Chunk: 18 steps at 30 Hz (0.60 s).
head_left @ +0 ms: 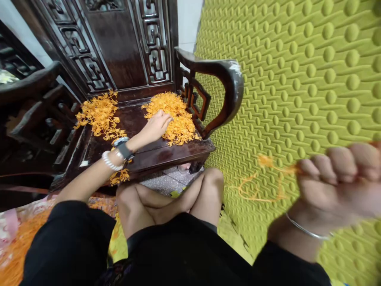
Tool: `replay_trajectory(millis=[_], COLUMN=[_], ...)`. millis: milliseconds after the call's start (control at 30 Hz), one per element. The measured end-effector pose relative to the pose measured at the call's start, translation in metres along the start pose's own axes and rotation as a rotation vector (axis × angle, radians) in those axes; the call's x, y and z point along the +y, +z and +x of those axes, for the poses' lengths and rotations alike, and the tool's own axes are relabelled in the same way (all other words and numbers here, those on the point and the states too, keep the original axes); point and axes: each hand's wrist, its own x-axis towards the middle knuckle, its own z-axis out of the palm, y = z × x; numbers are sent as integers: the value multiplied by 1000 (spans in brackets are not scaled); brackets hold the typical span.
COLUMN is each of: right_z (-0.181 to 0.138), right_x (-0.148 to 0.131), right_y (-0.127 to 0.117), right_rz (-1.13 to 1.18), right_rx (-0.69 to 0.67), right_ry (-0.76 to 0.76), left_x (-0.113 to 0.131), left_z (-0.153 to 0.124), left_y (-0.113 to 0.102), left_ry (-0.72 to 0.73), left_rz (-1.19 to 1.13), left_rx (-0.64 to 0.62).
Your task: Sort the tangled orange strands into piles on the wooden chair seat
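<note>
right hand [336, 178] fisted round thin strand [266, 161]; left hand [157, 124] at frilly heap [182, 124], grip unclear

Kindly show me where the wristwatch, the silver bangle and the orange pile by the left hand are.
Wristwatch [126, 148]: head view, on its dark strap.
Silver bangle [308, 233]: head view, on its band.
Orange pile [179, 118]: head view, on strands near its middle.
</note>
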Motion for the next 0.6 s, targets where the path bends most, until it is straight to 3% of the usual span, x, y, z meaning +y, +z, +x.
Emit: replay_trajectory(millis=[67,133,200,267,300,367,400,433,533,600], right_z=[3,2,0,-4,-6,-11,-14,-17,-23,-26], right_x=[10,18,25,36,42,58,66,73,83,80], right_y=[21,40,53,64,70,83,89,95,104,101], right_rz=[25,44,66,98,121,195,243,293,430,490], right_rx=[-104,-186,-249,-297,-315,-346,-363,-384,-442,-423], right_ry=[63,123,165,184,189,210,236,273,337,256], left_x=[-9,-10,3,28,43,75,90,102,121,122], left_z=[26,37,33,13,-2,-39,-58,-76,-118,-132], left_y=[26,37,33,21,16,9,9,10,15,10], left_ry=[-35,-68,-42,60,126,227,233,164,-142,-230], left_rz=[47,45,-66,-355,-577,-999,-1157,-1277,-1483,-1469], left_rx=[-72,-74,12,38,-33,-391,-577,-676,-719,-760])
